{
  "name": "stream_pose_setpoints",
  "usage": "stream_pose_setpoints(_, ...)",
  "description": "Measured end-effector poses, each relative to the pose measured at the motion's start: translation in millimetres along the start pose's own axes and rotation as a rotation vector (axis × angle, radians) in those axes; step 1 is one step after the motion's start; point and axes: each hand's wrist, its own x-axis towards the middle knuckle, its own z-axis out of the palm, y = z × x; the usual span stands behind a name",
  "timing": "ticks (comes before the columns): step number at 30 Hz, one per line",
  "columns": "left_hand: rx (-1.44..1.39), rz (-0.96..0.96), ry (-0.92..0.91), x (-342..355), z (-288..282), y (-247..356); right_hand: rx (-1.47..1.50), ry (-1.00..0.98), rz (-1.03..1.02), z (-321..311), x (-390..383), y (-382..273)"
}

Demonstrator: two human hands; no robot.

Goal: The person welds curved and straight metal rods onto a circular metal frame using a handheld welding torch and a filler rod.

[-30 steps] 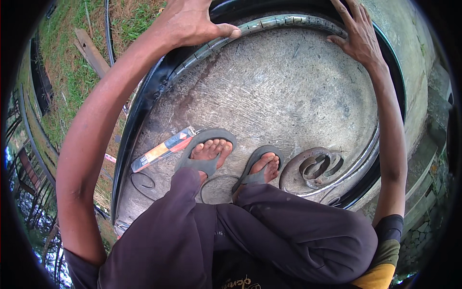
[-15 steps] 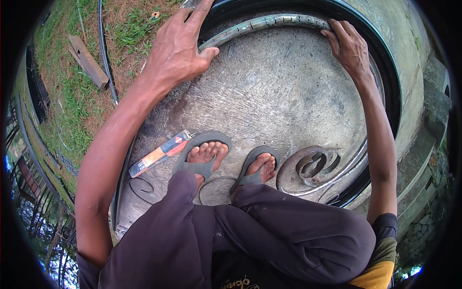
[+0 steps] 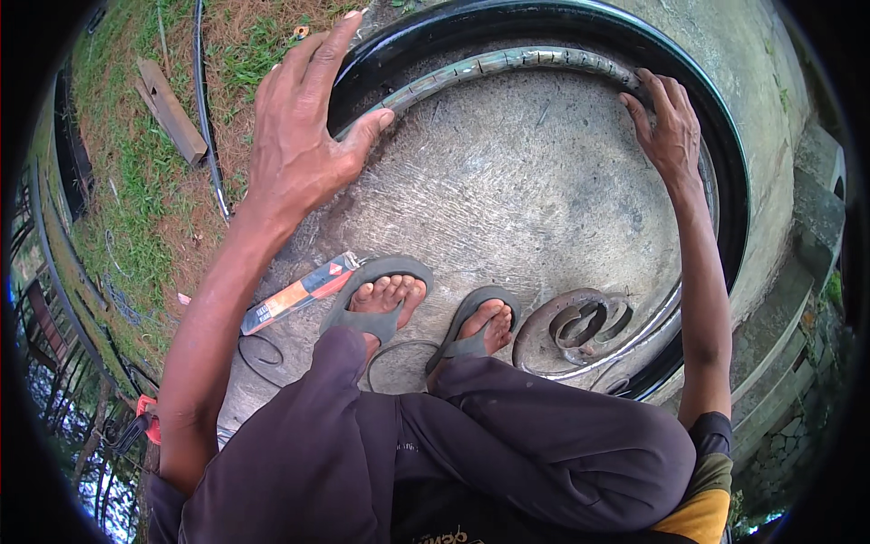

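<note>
A curved metal bar (image 3: 507, 61) with dark marks spaced along it arches across the concrete in front of me. A glossy black curved tube (image 3: 453, 20) runs along its outer side. My left hand (image 3: 304, 145) is open at the bar's left end, its fingers spread and its thumb stretched over that end. Towards the right, my right hand (image 3: 669, 131) has its thumb inside the arch and its fingers outside, with the bar between them. The bar's part beneath that hand is hidden. Low on the right lies a metal scroll (image 3: 553, 317) with coiled ends.
Between my legs and the grass lies a long flat box (image 3: 304, 290) in orange, blue and red, beside my sandalled foot (image 3: 385, 299). Thin wire (image 3: 263, 349) loops near it. On the grass are a wooden block (image 3: 172, 113) and a black hose (image 3: 201, 91). Concrete steps (image 3: 770, 317) stand at right.
My left hand has shifted left and down, its fingers spread wider and away from the black tube. The right hand sits slightly lower along the bar. The view has moved a little.
</note>
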Motion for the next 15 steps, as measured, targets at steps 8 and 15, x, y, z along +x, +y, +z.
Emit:
stream_pose_setpoints(8, 0.026, -0.026, 0.061, -93, -37, -25, -0.043, -0.1, 0.079, -10, -33, 39)
stream_pose_setpoints(15, 0.087, -0.381, 0.065, -185, -53, -64, -0.046, -0.206, 0.026, -10, -45, 51)
